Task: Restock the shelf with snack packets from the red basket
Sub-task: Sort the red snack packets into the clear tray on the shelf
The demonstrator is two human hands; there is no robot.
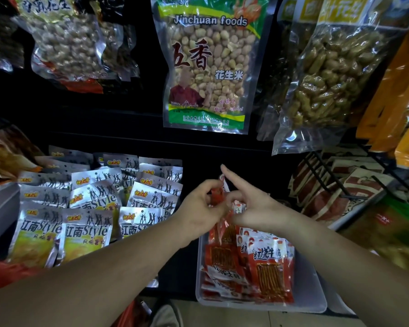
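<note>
Both my hands meet over the clear plastic tray (309,296) on the shelf. My left hand (203,206) pinches the top of a red snack packet (219,193) that stands upright at the tray's back. My right hand (250,208) holds the same packet from the right, with its index finger pointing up and away. More red snack packets (267,267) with white labels stand in rows inside the tray. A sliver of the red basket (128,315) shows at the bottom edge under my left arm.
Silver and yellow chip packets (85,208) fill the shelf to the left. Peanut bags (208,67) hang above on the dark back wall. A black wire rack (335,182) with red-and-white packets stands at the right, next to green and orange bags.
</note>
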